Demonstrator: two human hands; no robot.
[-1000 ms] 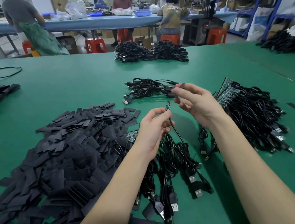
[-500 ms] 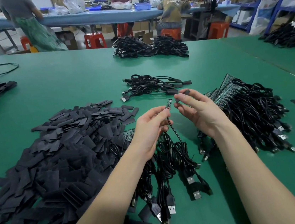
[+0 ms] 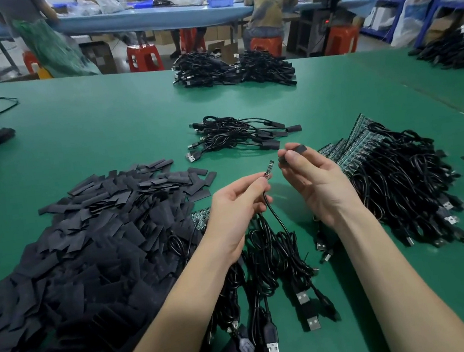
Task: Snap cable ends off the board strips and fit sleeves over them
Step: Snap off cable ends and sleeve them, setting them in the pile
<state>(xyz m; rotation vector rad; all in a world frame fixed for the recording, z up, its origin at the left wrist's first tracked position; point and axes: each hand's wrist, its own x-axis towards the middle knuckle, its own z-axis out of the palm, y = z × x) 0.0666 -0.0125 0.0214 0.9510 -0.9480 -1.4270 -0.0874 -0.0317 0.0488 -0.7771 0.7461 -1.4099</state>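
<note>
**Cable end in my left hand, sleeve in my right**

My left hand [image 3: 235,204] pinches a black cable [image 3: 273,214] just below its small board end [image 3: 268,169], which points up and to the right. My right hand [image 3: 313,180] pinches one black sleeve [image 3: 295,152] between thumb and fingertips, just beside the board end and not touching it. The cable hangs down to a bunch of loose USB cables [image 3: 268,288] on the green worktop [image 3: 103,133]. A large heap of flat black sleeves [image 3: 88,252] lies to the left. Board strips with attached cables [image 3: 386,180] lie piled to the right. A bundle of sleeved cables [image 3: 237,137] lies beyond both hands.
</note>
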